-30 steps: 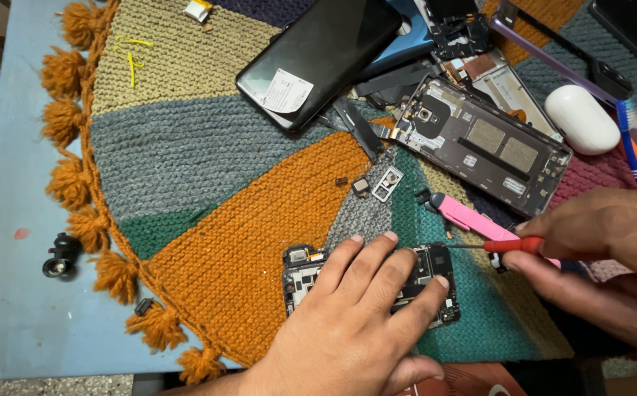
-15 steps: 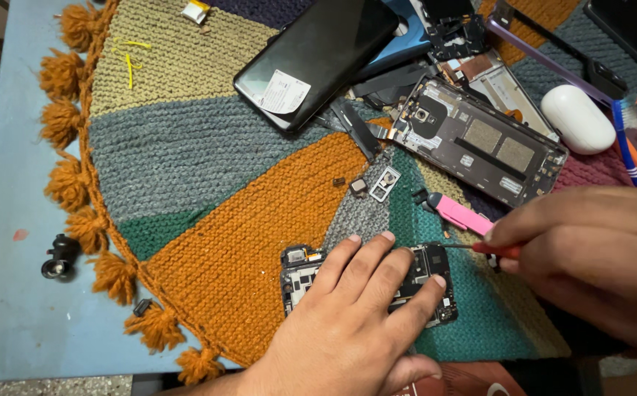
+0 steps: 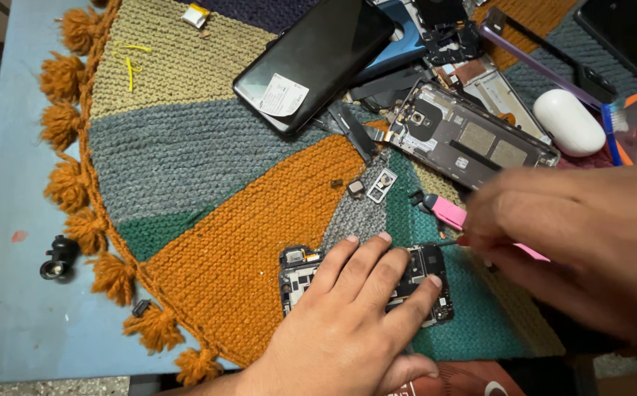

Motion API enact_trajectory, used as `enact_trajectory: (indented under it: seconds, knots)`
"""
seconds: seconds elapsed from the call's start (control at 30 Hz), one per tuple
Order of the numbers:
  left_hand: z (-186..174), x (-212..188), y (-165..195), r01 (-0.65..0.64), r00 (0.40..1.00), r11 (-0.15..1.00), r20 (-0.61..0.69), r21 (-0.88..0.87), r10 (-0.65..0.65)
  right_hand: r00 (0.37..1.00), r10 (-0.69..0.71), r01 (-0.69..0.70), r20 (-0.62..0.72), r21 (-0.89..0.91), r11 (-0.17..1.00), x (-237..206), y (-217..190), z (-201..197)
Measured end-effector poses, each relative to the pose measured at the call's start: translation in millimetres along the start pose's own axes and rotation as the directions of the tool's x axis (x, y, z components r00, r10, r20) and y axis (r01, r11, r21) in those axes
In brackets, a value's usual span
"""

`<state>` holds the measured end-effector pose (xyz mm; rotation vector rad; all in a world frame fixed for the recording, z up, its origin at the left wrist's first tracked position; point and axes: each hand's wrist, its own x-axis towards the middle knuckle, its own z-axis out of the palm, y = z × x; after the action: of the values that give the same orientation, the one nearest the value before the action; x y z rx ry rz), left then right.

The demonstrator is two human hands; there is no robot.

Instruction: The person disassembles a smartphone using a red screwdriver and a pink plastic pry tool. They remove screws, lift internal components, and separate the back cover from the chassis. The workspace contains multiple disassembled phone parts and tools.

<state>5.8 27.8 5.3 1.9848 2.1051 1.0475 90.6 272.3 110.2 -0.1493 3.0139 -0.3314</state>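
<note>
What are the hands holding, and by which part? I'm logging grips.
Right hand: screwdriver by its handle. Left hand: pressing flat on the circuit board.

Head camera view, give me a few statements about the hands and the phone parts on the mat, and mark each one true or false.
1. The left hand presses flat on a small circuit board. True.
2. The right hand holds a hammer. False: it holds a thin screwdriver.
3. The knitted mat lies on a blue table. True.
4. The black phone lies on the bare table. False: it lies on the mat.
5. The white oval case sits under the left hand. False: it lies far from it, at upper right.
</note>
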Motion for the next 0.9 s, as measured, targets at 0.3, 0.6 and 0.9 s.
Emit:
enact_trajectory:
  seconds: [0.3,0.6,0.9]
  knots:
    - [0,1,0,0.0,1.0,1.0,0.0,-0.004,0.0,0.997,0.051,-0.051,0.059,0.003,0.999,2,-8,0]
    - [0,0,1,0.004,1.0,1.0,0.0,-0.004,-0.004,0.996,0.057,-0.058,0.07,0.012,0.998,4,-10,-1]
    - [0,0,0,0.001,1.0,1.0,0.003,-0.004,-0.001,0.986,0.063,-0.056,0.157,-0.047,0.997,20,-6,-13]
